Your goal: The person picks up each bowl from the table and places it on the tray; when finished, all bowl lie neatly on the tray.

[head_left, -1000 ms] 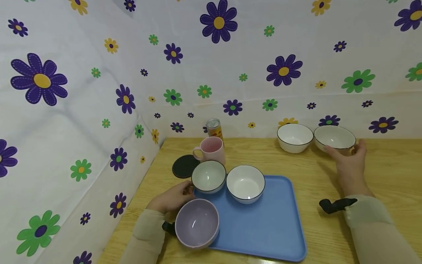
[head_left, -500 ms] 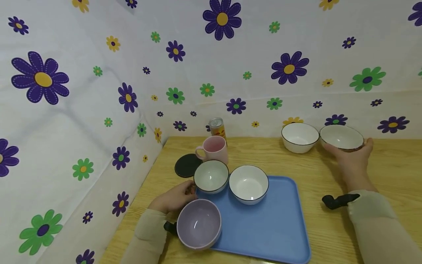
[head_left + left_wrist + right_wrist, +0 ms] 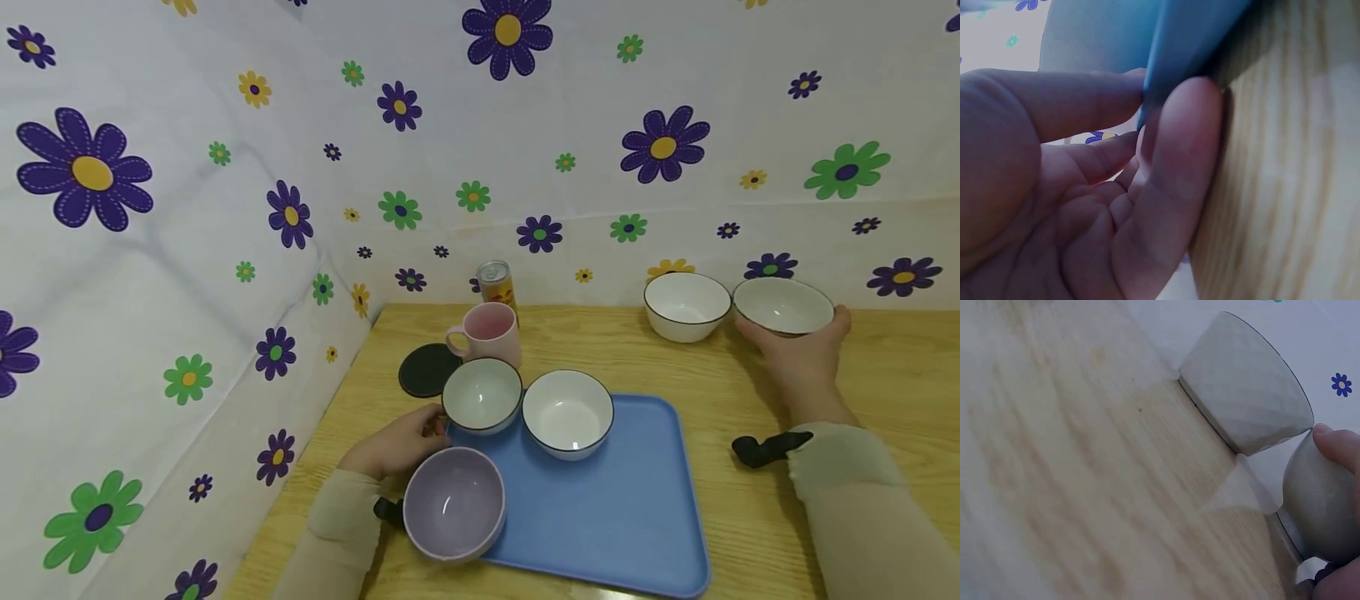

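Note:
In the head view my right hand [image 3: 806, 362] grips a white, dark-rimmed bowl [image 3: 783, 304] at the back right, thumb at its left side and fingers round its right. Right beside it is a second white bowl [image 3: 686, 304]; in the right wrist view the held bowl [image 3: 1322, 494] meets its rim at the thumb tip. My left hand [image 3: 397, 442] pinches the left edge of the blue tray [image 3: 615, 500]. The left wrist view shows one finger [image 3: 1188, 131] between tray and wooden table. A purple bowl [image 3: 453, 504] sits in front of that hand, over the tray's corner.
Toward the tray's far left corner are a pale green bowl [image 3: 482, 396] and a white bowl [image 3: 567, 414]. Behind them are a pink mug [image 3: 491, 333], a drink can [image 3: 497, 285] and a black round coaster [image 3: 427, 371]. Flower-patterned cloth [image 3: 450, 150] backs the wooden table [image 3: 750, 392].
The right thumb has moved further left along the bowl, and the hand sits closer round it. The head view has shifted slightly. The left hand stays at the tray edge.

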### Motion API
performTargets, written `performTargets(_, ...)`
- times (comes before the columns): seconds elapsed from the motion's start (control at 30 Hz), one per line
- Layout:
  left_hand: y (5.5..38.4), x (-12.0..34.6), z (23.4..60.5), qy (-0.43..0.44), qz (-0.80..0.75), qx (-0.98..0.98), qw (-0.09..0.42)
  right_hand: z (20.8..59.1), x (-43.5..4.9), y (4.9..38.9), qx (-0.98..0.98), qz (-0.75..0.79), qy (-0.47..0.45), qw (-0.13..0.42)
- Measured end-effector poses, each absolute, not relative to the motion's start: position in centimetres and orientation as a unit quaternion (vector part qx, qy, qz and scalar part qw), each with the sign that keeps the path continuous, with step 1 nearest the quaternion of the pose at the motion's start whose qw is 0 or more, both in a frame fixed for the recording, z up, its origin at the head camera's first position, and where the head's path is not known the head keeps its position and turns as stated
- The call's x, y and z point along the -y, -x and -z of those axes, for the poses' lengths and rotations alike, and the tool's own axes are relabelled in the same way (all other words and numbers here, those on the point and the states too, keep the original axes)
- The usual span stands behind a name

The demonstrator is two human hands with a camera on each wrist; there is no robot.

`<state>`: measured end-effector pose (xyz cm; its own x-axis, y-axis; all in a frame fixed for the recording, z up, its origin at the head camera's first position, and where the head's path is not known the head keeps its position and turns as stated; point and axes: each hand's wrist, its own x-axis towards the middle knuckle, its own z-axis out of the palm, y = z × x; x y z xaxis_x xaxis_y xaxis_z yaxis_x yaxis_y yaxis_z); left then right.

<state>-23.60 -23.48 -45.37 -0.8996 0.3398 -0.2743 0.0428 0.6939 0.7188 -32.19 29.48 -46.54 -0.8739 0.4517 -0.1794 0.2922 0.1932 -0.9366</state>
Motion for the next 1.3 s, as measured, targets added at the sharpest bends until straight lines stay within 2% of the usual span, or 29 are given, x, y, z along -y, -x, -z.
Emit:
performTargets(0.7,23.4,23.4,45.3,-0.108,-0.377,-0.901,0.187,46.6,-28.6,29.8,0.723,-0.625,0.257,0.144)
performTargets(1.0,23.5,23.6,45.6,-0.107,-0.385,-0.897,0.188,46.6,-27.5,28.1,0.733,-0.625,0.241,0.117)
performTargets(1.3,23.5,23.7,45.4,-0.115,-0.379,-0.898,0.189,46.7,-27.1,27.5,0.745,-0.618,0.217,0.128)
